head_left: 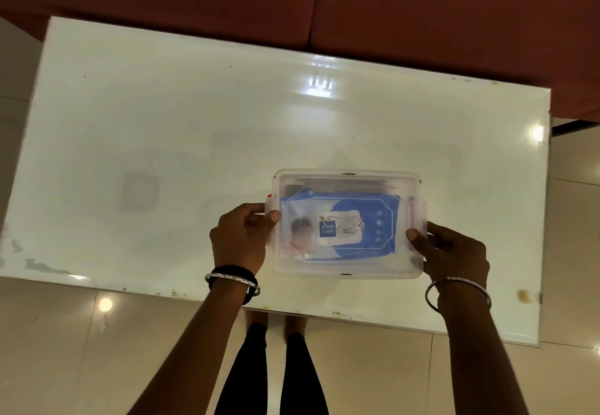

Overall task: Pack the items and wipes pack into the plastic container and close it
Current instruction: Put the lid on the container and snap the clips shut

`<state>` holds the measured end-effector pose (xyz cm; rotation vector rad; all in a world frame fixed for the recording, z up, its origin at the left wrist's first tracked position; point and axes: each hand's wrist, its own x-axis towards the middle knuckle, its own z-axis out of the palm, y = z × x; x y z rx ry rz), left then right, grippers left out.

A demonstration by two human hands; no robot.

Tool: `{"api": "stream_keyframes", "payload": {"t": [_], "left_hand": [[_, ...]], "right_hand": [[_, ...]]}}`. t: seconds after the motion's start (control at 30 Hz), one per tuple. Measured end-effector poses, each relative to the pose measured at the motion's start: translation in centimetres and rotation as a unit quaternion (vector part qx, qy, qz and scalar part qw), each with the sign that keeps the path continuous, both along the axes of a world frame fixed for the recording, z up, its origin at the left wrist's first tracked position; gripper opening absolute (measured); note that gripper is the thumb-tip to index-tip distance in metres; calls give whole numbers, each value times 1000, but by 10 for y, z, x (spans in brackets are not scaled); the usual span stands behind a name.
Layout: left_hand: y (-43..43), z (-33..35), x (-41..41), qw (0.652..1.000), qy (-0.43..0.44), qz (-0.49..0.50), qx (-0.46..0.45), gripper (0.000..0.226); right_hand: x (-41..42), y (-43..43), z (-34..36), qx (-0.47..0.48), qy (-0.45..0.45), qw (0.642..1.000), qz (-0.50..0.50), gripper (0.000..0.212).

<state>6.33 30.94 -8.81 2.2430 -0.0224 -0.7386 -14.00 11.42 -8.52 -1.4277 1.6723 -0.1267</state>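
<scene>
gripping lidded plastic container (pixel 347 267) between left hand (pixel 240 239), right hand (pixel 454 252).

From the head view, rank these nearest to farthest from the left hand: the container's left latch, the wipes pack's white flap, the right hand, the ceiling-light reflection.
1. Left latch, in the left hand's grip.
2. White flap, container middle.
3. Right hand, opposite end.
4. Light reflection, far across the table.

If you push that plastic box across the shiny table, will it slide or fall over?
Probably slide. The plastic container sits low and flat on the glossy table, so tipping looks unlikely. It seems fairly light: mostly a soft wipes pack shows through the lid. Its smooth walls may be slippery, perhaps why the left hand and right hand grip both ends.
</scene>
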Motion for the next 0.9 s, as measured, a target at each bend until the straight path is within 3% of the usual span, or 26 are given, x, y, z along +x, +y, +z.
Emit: {"api": "stream_keyframes", "payload": {"t": [0.17, 0.3, 0.37, 0.5, 0.63, 0.8, 0.9], "left_hand": [[4, -4, 4, 993, 113, 19, -15, 34], [9, -6, 3, 951, 281, 52, -119, 38], [8, -5, 0, 940, 314, 34, -131, 38], [4, -8, -1, 962, 242, 53, -111, 40], [-1, -6, -7, 997, 50, 21, -57, 30], [-5, -3, -17, 992, -117, -33, 30, 28], [-9, -2, -17, 984, -150, -60, 79, 30]], "right_hand": [[-3, -15, 4, 106, -71, 991, -36, 37], [-8, -24, 7, 173, -110, 978, -41, 38], [-12, -27, 6, 200, -121, 972, -40, 45], [-16, -32, 3, 246, -113, 962, -34, 53], [-16, -35, -1, 263, -112, 957, -41, 51], [-16, -35, -4, 305, -123, 943, -50, 38], [-12, -37, -6, 325, -137, 934, -50, 29]]}}
